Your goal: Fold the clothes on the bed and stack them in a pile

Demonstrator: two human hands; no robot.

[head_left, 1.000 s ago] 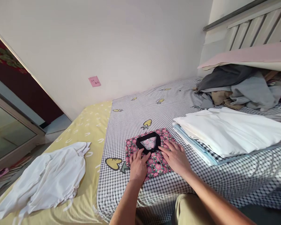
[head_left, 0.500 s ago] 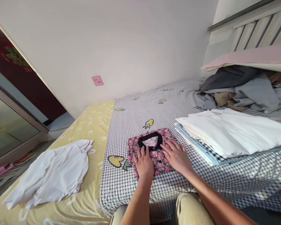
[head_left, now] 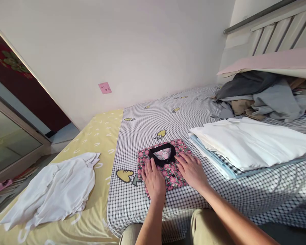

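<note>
A folded pink floral shirt [head_left: 173, 179] with a black collar [head_left: 171, 157] lies on the checked bedsheet, collar facing up and away from me. My left hand [head_left: 153, 178] rests flat on its left front part, fingers stretched toward the collar. On the right side of the shirt lies my right hand [head_left: 192, 170], palm down with the fingers spread. Neither hand grips the cloth. What is under the palms is hidden.
Right of the shirt is a stack of folded clothes [head_left: 250, 144], white on top. A crumpled white shirt [head_left: 58, 190] lies on the yellow sheet [head_left: 102, 126] at left. Grey and brown clothes [head_left: 267, 93] are heaped behind, under a pink-topped board [head_left: 275, 61].
My left hand has shifted slightly left and its fingers lie closer together. The right hand stays on the shirt's right side. The whole view has moved a little.
</note>
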